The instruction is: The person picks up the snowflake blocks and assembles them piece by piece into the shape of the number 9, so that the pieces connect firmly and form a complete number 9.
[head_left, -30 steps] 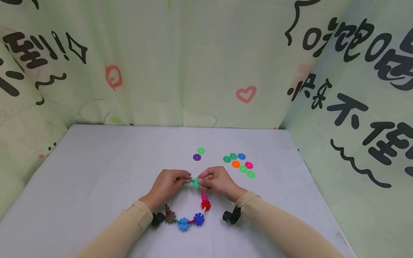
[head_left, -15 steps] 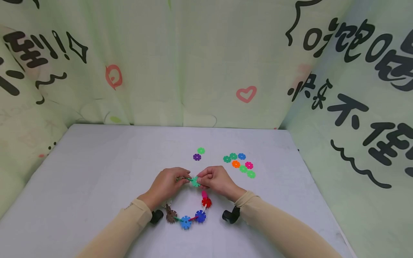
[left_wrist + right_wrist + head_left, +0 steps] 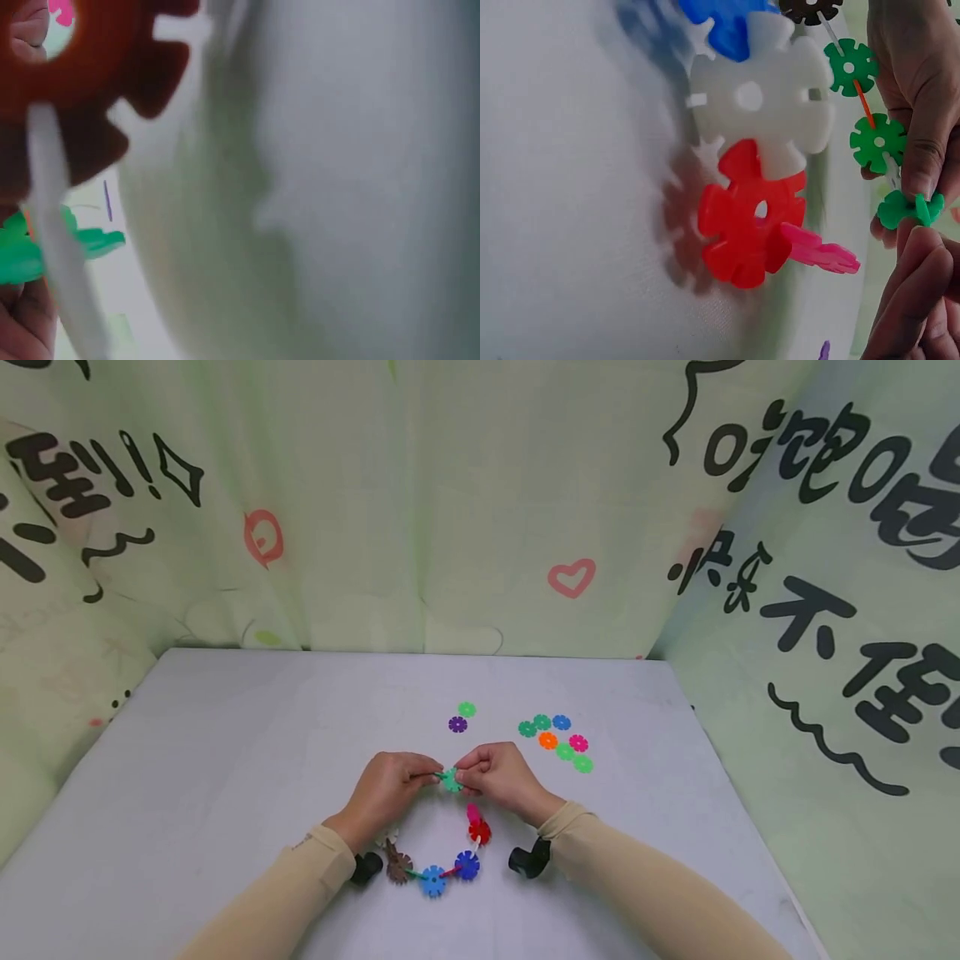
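Over the table, both hands meet at a green notched snowflake disc [image 3: 451, 780]. My left hand [image 3: 386, 793] pinches the chain's green end from the left, while my right hand [image 3: 504, 781] pinches the green disc from the right. In the right wrist view two green pieces cross at the fingertips [image 3: 922, 196]; whether they are fully slotted is unclear. The linked chain curves below, through a brown disc [image 3: 399, 865], a light blue disc [image 3: 433, 882], a dark blue disc [image 3: 467, 865] and a red disc [image 3: 480, 832], to a pink disc [image 3: 473, 812]. Part of the chain is hidden behind the left hand.
Loose on the white table [image 3: 262, 735] lie a purple disc [image 3: 457, 724] and a light green disc [image 3: 467, 709]. Several more, including an orange disc [image 3: 548, 741], are grouped farther right. Black wrist cameras [image 3: 529, 858] hang under the sleeves. A printed curtain [image 3: 480, 510] stands behind.
My right hand has shifted slightly left, bringing the green disc closer to the left fingers. The lower part of the chain has swung a little to the right.
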`<action>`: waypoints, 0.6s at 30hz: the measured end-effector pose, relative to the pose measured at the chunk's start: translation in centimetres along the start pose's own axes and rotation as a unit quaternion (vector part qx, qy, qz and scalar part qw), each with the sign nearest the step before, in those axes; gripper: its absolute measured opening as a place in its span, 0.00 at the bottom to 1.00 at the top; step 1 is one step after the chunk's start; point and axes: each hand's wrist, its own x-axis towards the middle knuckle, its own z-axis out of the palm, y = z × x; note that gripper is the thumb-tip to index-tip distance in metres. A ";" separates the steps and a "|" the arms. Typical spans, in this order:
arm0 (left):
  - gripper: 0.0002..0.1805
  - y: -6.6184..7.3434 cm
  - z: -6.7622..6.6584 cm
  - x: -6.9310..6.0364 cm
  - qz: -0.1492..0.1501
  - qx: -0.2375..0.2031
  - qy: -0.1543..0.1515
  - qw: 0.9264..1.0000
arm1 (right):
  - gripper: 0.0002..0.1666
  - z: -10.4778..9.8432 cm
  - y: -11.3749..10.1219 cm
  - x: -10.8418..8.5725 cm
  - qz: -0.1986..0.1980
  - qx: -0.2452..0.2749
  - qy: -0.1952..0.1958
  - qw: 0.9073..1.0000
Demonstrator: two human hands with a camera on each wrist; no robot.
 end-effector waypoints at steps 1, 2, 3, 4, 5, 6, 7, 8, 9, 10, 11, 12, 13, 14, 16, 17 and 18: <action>0.08 0.0 0.0 -0.1 0.002 0.003 -0.002 1.000 | 0.04 0.1 0.0 0.0 -0.001 -0.007 0.000 1.000; 0.08 0.0 0.0 -0.1 0.002 0.005 -0.005 1.000 | 0.04 0.2 0.0 0.0 -0.002 -0.012 -0.002 1.000; 0.08 0.0 0.0 -0.2 0.003 0.010 -0.008 1.000 | 0.04 0.2 0.1 0.0 -0.002 -0.015 -0.004 1.000; 0.08 0.0 0.0 -0.2 0.003 0.013 -0.012 1.000 | 0.04 0.2 0.1 -0.1 -0.003 -0.017 -0.006 1.000; 0.08 0.0 0.0 -0.1 0.002 0.018 -0.014 1.000 | 0.04 0.2 0.1 -0.1 -0.006 -0.017 -0.009 1.000; 0.08 0.1 0.0 -0.1 -0.001 0.022 -0.016 1.000 | 0.04 0.1 0.2 -0.1 -0.009 -0.015 -0.013 1.000; 0.07 0.2 0.0 -0.1 -0.005 0.025 -0.018 1.000 | 0.05 0.0 0.3 -0.1 -0.012 -0.014 -0.020 1.000; 0.07 0.2 -0.1 -0.1 -0.010 0.028 -0.022 0.999 | 0.06 -0.2 0.4 -0.2 -0.015 -0.013 -0.028 0.999; 0.07 0.3 -0.1 -0.1 -0.013 0.033 -0.027 0.999 | 0.07 -0.4 0.6 -0.3 -0.021 -0.019 -0.033 0.999; 0.06 0.4 -0.2 -0.1 -0.017 0.038 -0.033 0.999 | 0.09 -0.7 0.8 -0.3 -0.028 -0.028 -0.037 0.999; 0.06 0.4 -0.2 -0.1 -0.020 0.044 -0.039 0.998 | 0.11 -1.0 1.0 -0.5 -0.033 -0.041 -0.037 0.998; 0.05 0.5 -0.3 0.0 -0.023 0.048 -0.045 0.998 | 0.12 -1.4 1.2 -0.7 -0.039 -0.060 -0.035 0.997; 0.05 0.6 -0.4 0.0 -0.027 0.053 -0.052 0.997 | 0.13 -1.7 1.4 -1.0 -0.043 -0.080 -0.033 0.995; 0.05 0.6 -0.4 0.0 -0.031 0.056 -0.057 0.996 | 0.13 -2.0 1.5 -1.3 -0.048 -0.108 -0.030 0.993; 0.05 0.6 -0.6 0.0 -0.044 0.063 -0.064 0.995 | 0.12 -2.3 1.9 -2.1 -0.061 -0.178 -0.032 0.982; 0.05 0.5 -0.7 0.0 -0.053 0.064 -0.066 0.994 | 0.12 -2.3 2.0 -2.4 -0.068 -0.217 -0.036 0.973; 0.05 0.4 -0.8 -0.1 -0.063 0.063 -0.068 0.994 | 0.12 -2.2 2.1 -2.7 -0.078 -0.251 -0.042 0.964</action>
